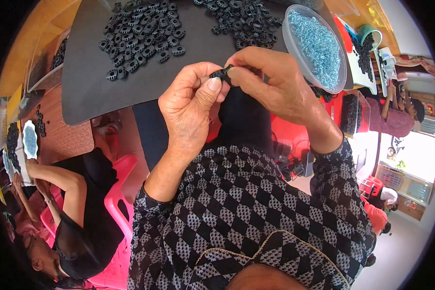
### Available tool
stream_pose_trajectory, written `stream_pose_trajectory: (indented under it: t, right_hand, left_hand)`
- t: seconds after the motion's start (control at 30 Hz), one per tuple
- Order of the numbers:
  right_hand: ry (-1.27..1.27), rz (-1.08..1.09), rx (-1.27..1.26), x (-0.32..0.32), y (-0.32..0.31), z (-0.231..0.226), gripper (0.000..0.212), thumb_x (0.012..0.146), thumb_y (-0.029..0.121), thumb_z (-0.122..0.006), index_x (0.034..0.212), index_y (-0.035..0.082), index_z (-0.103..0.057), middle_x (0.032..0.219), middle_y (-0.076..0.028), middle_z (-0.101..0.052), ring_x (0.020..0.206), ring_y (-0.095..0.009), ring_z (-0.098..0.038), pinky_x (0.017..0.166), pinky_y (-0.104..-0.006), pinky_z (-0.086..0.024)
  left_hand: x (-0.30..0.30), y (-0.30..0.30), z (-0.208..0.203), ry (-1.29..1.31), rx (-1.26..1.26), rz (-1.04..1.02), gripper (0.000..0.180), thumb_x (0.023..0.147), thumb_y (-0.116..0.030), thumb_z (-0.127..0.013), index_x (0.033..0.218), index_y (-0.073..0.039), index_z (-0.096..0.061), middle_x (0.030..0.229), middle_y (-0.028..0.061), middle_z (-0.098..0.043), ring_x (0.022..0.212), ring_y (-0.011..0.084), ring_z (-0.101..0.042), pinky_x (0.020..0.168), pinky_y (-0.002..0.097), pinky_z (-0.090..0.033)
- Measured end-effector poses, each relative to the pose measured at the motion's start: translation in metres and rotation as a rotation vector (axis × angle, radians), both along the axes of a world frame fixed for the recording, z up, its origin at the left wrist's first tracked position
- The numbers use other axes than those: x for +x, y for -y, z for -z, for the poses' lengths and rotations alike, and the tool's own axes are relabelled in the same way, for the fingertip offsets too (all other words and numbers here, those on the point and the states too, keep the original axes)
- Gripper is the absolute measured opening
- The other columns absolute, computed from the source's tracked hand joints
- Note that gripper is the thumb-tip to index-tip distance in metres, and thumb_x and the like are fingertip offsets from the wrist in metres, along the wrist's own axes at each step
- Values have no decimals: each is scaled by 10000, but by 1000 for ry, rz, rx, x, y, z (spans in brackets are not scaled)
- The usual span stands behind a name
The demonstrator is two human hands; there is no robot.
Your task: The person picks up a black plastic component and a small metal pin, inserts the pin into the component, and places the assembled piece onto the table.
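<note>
One black piece (pixel 218 74) is pinched in the fingertip grip of left hand (pixel 186 104) and right hand (pixel 278 84), probably for fine control.

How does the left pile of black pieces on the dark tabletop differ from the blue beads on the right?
The left pile of black pieces is dark, while the blue beads are pale and glittery. Each black piece is clearly bigger than one bead. The black pieces lie loose on the dark tabletop; the beads sit in a clear round tub. Both are heaps of many small items.
</note>
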State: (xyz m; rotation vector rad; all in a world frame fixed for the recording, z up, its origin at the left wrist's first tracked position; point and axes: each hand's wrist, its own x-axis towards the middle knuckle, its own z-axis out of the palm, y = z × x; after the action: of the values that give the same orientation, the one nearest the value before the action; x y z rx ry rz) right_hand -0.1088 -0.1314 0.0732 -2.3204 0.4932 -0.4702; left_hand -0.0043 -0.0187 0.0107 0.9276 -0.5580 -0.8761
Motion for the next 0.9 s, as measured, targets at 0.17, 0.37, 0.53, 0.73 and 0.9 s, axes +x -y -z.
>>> stream_pose_trajectory:
  t: [0.17, 0.37, 0.53, 0.73, 0.9]
  right_hand:
    - [-17, 14, -43, 1, -3, -1, 144, 812, 139, -591, 818, -5, -594, 675, -153, -598, 607, -282, -608, 542, -352, -467]
    - [-53, -149, -138, 0, 3, 0, 153, 839, 155, -533, 799, 10, -562, 678, -159, -569, 662, -337, -586, 598, -415, -455]
    - [-122, -252, -276, 2, 5, 1, 136, 825, 134, -514, 740, 27, -514, 669, -155, -541, 669, -353, -564, 614, -448, -438]
    - [-40, -259, -400, 1, 1, 16, 104, 778, 120, -549, 748, 34, -497, 694, -149, -545, 667, -354, -562, 602, -458, -437]
    - [-4, -289, -441, 2, -1, 28, 116, 757, 117, -560, 772, 27, -488, 690, -154, -535, 657, -355, -555, 594, -458, -438]
  left_hand:
    - [-2, 3, 9, 77, -95, -62, 166, 883, -66, -584, 1022, 24, -590, 809, 39, -652, 633, 48, -545, 501, 140, -371]
    - [-1, -1, 13, 150, -78, -53, 175, 882, -65, -590, 1022, 40, -585, 819, 42, -642, 656, 60, -545, 565, 159, -411]
    - [-2, -3, 12, 133, -37, -63, 134, 867, 6, -583, 995, 43, -595, 787, 26, -627, 652, 42, -533, 577, 163, -447]
    - [-5, -2, 13, 171, -18, -137, 103, 853, 32, -584, 950, 47, -615, 782, 21, -622, 647, 46, -544, 572, 174, -457]
    - [-6, 0, 19, 374, 20, -246, 96, 846, 42, -582, 932, 44, -623, 766, 14, -615, 632, 45, -537, 557, 178, -452]
